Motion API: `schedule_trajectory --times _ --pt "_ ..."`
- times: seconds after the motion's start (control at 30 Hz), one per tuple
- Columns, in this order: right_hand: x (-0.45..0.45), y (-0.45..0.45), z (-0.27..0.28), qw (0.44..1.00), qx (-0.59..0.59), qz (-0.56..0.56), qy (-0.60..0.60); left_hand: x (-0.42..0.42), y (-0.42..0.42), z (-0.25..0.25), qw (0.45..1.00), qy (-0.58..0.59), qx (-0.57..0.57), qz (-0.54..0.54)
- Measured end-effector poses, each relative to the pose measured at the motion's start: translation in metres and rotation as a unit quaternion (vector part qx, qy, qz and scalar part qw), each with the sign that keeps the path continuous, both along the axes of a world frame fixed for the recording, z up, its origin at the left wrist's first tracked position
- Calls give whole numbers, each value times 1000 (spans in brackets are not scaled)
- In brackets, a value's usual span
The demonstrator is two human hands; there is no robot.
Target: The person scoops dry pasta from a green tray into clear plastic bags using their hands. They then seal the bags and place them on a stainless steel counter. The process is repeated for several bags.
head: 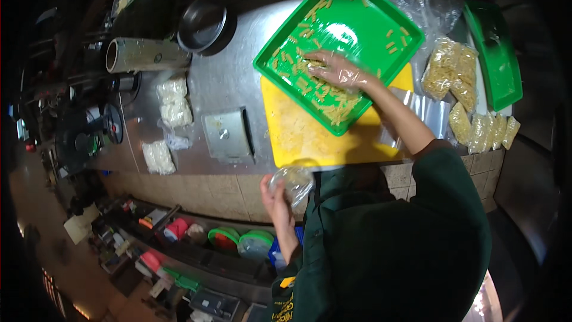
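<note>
My right hand (342,71), in a clear plastic glove, reaches into a green plastic tray (373,38). Its fingers curl around some short pale-yellow pasta pieces (337,106). More pieces lie heaped toward the tray's near corner and scattered along its sides. The tray rests partly on a yellow cutting board (299,141). Low in front of my body, just past the table's near edge, my left hand (279,201) holds a clear plastic bag (295,183). Something pale shows inside the bag, too indistinct to name.
A metal-topped scale (225,135) stands left of the board, near bags of white food (174,103). Farther off are a dark round bowl (202,24) and a large film roll (147,55). Filled pasta bags (449,71), flat clear bags (431,112) and another green tray (500,62) lie to the right.
</note>
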State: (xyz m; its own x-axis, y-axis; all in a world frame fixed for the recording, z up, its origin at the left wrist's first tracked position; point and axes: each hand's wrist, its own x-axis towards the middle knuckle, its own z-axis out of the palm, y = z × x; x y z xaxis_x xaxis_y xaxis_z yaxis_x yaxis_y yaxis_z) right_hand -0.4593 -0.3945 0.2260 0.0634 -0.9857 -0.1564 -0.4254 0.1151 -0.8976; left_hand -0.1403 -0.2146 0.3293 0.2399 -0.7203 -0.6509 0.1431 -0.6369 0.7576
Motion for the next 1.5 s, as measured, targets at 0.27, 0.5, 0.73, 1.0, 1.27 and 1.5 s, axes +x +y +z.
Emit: schedule_trajectory --times 0.27,0.5,0.73,1.0,1.27,1.5 --pt "-145 -119 -58 870 -142 -274 385 -46 -29 9 989 1 43 -139" --pt "-66 -104 -58 918 -189 -78 339 -98 -28 -71 970 -3 -22 -244" --pt "33 -49 -29 945 -216 135 203 -134 -47 -84 939 -184 -64 -284" --pt "26 -63 1 972 -86 148 160 -78 -54 -81 941 -68 -168 -287" --pt "58 -95 -34 932 -250 187 185 -94 -41 -79 862 -364 -98 -339" --pt "71 -43 -6 928 -175 298 141 -101 -30 -101 853 -400 -153 -297"
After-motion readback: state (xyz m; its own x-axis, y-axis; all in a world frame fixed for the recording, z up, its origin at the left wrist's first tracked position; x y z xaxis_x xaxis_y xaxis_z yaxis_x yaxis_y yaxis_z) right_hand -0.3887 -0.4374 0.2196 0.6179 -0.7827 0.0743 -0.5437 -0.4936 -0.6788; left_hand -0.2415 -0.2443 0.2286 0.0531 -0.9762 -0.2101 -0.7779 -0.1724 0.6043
